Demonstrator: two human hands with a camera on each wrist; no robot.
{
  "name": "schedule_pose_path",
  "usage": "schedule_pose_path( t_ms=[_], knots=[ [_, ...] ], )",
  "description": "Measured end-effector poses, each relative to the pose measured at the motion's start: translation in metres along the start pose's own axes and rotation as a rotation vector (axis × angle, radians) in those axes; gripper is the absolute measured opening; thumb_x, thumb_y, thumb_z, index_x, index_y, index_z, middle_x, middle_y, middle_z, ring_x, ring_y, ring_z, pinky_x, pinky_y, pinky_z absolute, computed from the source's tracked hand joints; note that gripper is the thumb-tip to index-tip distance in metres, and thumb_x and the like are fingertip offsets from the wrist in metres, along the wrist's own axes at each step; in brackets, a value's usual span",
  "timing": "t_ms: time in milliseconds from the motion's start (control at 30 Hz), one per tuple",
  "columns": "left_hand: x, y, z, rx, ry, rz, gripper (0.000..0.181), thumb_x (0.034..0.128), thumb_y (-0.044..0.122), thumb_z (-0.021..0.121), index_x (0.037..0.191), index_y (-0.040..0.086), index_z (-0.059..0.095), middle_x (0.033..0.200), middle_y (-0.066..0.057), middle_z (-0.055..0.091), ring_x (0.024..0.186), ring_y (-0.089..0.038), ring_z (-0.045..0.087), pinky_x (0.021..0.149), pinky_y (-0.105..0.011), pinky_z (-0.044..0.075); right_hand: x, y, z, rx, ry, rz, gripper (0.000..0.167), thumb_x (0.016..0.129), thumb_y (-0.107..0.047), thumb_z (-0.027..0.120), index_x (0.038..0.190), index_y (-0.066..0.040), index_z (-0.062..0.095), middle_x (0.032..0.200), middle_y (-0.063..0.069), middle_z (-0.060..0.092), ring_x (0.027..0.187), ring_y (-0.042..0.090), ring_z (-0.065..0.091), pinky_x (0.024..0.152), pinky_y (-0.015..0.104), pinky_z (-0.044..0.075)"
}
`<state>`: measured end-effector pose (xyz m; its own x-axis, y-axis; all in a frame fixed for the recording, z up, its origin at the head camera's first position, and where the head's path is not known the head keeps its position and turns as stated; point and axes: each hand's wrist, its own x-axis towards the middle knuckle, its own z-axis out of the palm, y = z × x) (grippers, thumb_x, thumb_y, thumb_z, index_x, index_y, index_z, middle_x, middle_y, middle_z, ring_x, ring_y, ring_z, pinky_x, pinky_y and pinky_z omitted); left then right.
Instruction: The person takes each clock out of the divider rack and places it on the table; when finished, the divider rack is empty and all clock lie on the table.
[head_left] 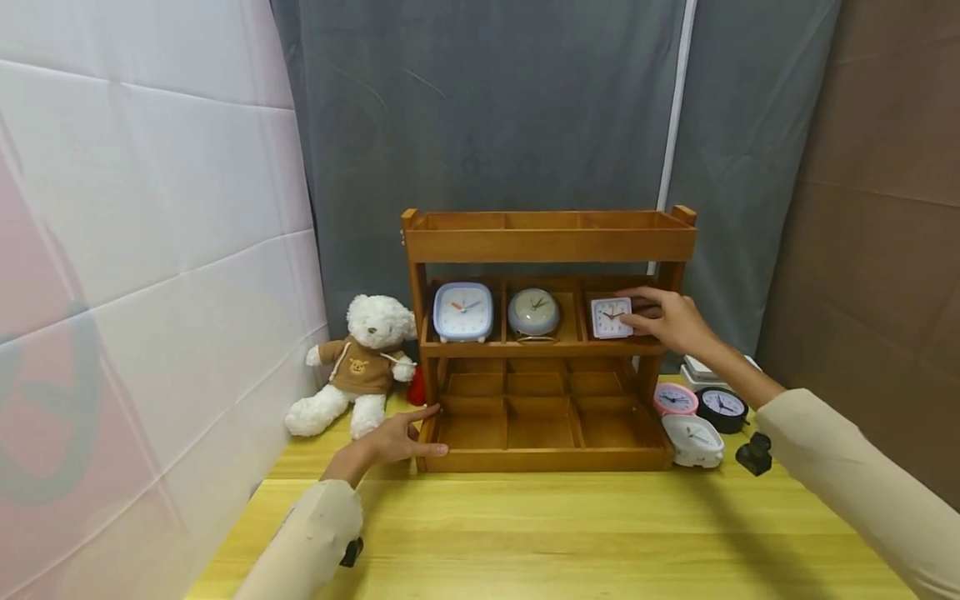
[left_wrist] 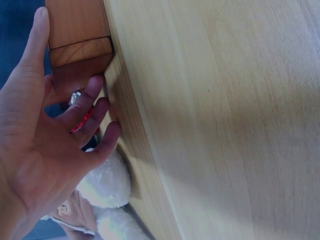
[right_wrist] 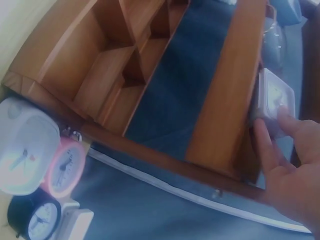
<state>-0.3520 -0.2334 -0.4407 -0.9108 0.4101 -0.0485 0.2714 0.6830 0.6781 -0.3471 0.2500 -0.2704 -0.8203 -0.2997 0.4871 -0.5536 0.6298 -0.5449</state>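
Note:
In the right compartment of the wooden shelf's (head_left: pixel 547 246) middle tier stands a small white square alarm clock (head_left: pixel 611 318). My right hand (head_left: pixel 671 321) pinches this clock by its right side, thumb at the front edge. In the right wrist view the same clock (right_wrist: pixel 275 95) is seen from the side between thumb and fingers. My left hand (head_left: pixel 386 442) touches the shelf's lower left front corner, with thumb and fingers spread. The left wrist view shows fairly straight fingers (left_wrist: pixel 82 107) against the wooden corner (left_wrist: pixel 80 55). A blue-rimmed clock (head_left: pixel 462 312) and a round grey clock (head_left: pixel 533 313) occupy the other middle compartments.
A white teddy bear (head_left: pixel 367 358) in a brown top sits left of the shelf. Right of it are a pink clock (head_left: pixel 675 399), a black clock (head_left: pixel 722 408) and a white clock (head_left: pixel 693 440). The yellowish wooden table (head_left: pixel 540 533) extends in front.

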Motion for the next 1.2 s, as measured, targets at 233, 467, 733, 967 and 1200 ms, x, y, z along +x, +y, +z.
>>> schedule_pose_path(
  t_ms=[233,467,733,967,1200],
  knots=[
    [0.000,0.000,-0.001,0.010,-0.004,-0.003,0.097,0.0856,0.049,0.085,0.163,0.013,0.037,0.062,0.003,0.037,0.056,-0.011,0.032,0.055,-0.028,0.030,-0.012,-0.006,-0.021,-0.006,-0.004,0.012,0.042,0.098,-0.014,0.075,0.138,-0.006,0.066,0.121,0.024,0.070,0.096,0.035,0.075,0.071,0.032,0.061],
    [-0.001,-0.002,-0.001,0.014,-0.002,-0.012,0.098,0.0851,0.050,0.085,0.163,0.014,0.037,0.063,0.004,0.037,0.057,-0.011,0.032,0.056,-0.028,0.031,-0.031,-0.003,-0.039,-0.073,0.016,0.004,0.043,0.097,-0.015,0.076,0.138,-0.007,0.066,0.123,0.025,0.069,0.103,0.042,0.072,0.067,0.022,0.054],
    [0.000,0.000,-0.001,0.006,-0.006,-0.004,0.098,0.0854,0.049,0.085,0.163,0.013,0.037,0.064,0.003,0.038,0.058,-0.012,0.033,0.056,-0.029,0.031,-0.060,0.013,-0.061,-0.102,0.023,0.048,0.046,0.098,-0.017,0.075,0.140,-0.005,0.064,0.123,0.029,0.068,0.097,0.034,0.076,0.065,0.023,0.054],
    [0.001,0.001,-0.001,0.004,-0.013,-0.005,0.097,0.0859,0.048,0.085,0.163,0.013,0.037,0.062,0.004,0.036,0.056,-0.011,0.032,0.055,-0.028,0.031,-0.088,0.038,-0.073,-0.145,0.018,0.091,0.046,0.099,-0.014,0.074,0.141,-0.002,0.062,0.122,0.032,0.068,0.080,0.012,0.076,0.066,0.024,0.055],
    [0.001,0.002,-0.001,0.001,-0.011,-0.014,0.097,0.0857,0.048,0.085,0.163,0.013,0.037,0.062,0.004,0.036,0.056,-0.012,0.032,0.055,-0.028,0.031,-0.112,0.068,-0.077,-0.165,-0.005,0.103,0.045,0.098,-0.007,0.073,0.140,0.003,0.061,0.122,0.037,0.065,0.080,0.011,0.075,0.062,0.026,0.055]
  ],
)
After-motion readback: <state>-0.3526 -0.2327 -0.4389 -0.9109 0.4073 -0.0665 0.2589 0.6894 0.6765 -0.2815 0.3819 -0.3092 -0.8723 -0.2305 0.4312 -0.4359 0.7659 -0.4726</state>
